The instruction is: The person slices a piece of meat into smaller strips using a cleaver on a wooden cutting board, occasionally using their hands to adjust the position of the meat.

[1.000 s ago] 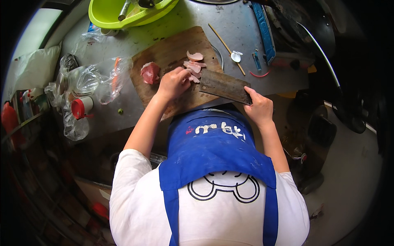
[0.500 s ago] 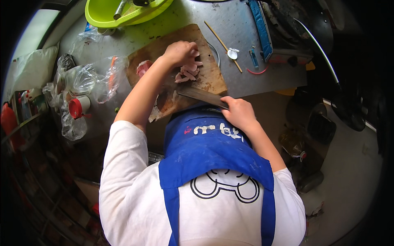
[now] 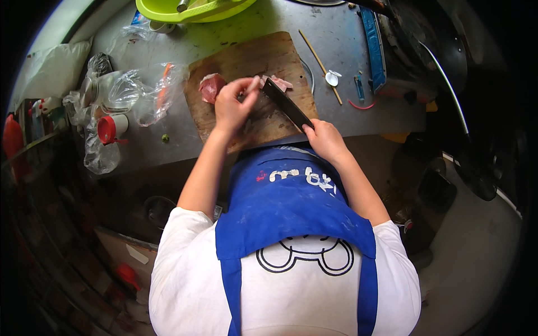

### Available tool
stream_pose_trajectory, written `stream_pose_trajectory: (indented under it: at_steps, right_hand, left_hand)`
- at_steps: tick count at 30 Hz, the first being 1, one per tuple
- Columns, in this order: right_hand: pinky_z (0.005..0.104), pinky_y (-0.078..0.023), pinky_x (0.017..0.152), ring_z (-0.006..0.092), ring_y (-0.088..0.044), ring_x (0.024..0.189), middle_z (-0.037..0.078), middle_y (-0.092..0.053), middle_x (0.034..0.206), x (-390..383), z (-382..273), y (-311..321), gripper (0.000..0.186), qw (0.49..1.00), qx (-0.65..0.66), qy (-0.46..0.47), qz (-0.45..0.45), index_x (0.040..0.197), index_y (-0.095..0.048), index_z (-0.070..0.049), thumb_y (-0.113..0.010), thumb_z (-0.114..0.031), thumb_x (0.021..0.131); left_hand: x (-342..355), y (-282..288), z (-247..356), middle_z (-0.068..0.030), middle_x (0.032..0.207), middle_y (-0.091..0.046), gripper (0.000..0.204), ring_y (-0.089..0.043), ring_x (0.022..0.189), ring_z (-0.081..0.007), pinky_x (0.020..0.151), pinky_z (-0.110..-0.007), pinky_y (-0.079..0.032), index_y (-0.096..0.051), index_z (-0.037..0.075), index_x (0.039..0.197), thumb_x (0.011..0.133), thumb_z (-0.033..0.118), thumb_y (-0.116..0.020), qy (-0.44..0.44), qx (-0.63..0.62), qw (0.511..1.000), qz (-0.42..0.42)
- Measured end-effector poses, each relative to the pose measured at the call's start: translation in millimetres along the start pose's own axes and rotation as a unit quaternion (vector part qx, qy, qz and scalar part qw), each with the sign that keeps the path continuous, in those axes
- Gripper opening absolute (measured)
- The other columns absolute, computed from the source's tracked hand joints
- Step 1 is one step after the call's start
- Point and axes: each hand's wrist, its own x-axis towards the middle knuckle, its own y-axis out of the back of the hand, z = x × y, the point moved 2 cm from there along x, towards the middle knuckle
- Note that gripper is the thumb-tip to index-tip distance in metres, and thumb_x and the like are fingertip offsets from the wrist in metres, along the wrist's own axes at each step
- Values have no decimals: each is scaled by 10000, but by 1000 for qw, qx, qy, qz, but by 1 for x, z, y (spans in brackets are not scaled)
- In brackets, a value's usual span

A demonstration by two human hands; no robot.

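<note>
My right hand (image 3: 327, 141) grips a cleaver (image 3: 286, 105), its dark blade slanting up and left over the wooden cutting board (image 3: 252, 56). Just left of the blade's far end is my left hand (image 3: 234, 106), its fingers curved and the thumb apart from them. The fingertips are slightly blurred, and I make out nothing held in them. Pale pink meat slices (image 3: 279, 83) lie on the board beyond the blade, partly covered by it. A chunk of raw red meat (image 3: 212, 88) rests on the board's left side, close to my left hand.
Clear plastic bags (image 3: 126, 98) and a red-lidded jar (image 3: 112, 129) lie left on the metal table (image 3: 162, 151). A lime-green basin (image 3: 196, 14) stands at the back. To the right are a wooden stick (image 3: 319, 64), a small white round object (image 3: 332, 78) and a blue-sided stove (image 3: 373, 50).
My left hand has come off the slices and moved nearer to me, beside the meat chunk. The cleaver's tip has swung up and away, to the slices. The whole view has shifted a little.
</note>
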Motion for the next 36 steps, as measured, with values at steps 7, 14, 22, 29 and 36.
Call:
stream_pose_trajectory:
  at_steps: [7, 14, 22, 29, 36]
  right_hand:
    - [538, -517, 756, 462, -663, 830, 269, -684, 836, -19, -18, 1, 252, 1000, -8, 18, 9, 978, -653, 5, -556, -227, 997]
    - [511, -550, 705, 418, -697, 779, 220, -712, 833, -39, -37, 7, 192, 994, -79, 69, 38, 1064, -639, -15, -568, -173, 981]
    - [528, -548, 706, 440, -692, 777, 250, -698, 797, -26, -45, 2, 187, 995, -96, 34, -16, 1017, -612, 20, -569, -157, 975]
    - [554, -529, 745, 486, -668, 807, 307, -675, 809, 34, -65, -14, 224, 996, -43, 82, -1, 915, -594, 38, -560, -173, 979]
    - [570, -496, 763, 501, -644, 842, 322, -656, 839, -6, -35, 10, 275, 994, -37, -17, -102, 906, -591, 59, -537, -196, 991]
  left_hand:
    - [-43, -24, -20, -22, 990, -677, 244, -649, 923, -271, 845, -397, -514, -710, 136, 972, 755, 180, -812, -129, 199, 971, 43]
    - [-36, -33, -33, -56, 920, -698, 153, -676, 860, -278, 790, -386, -552, -686, 100, 895, 762, 121, -759, -121, 90, 988, 43]
    - [-32, -36, -39, -73, 856, -692, 96, -681, 819, -297, 842, -398, -560, -672, 90, 850, 763, 107, -710, -82, 55, 995, 28]
    - [-27, -35, -41, -82, 780, -661, 74, -665, 766, -310, 959, -424, -544, -661, 92, 824, 761, 109, -695, -76, 36, 996, 17]
    - [-30, -35, -43, -73, 755, -648, 89, -659, 727, -290, 896, -415, -556, -657, 89, 834, 754, 103, -695, -71, 38, 996, 26]
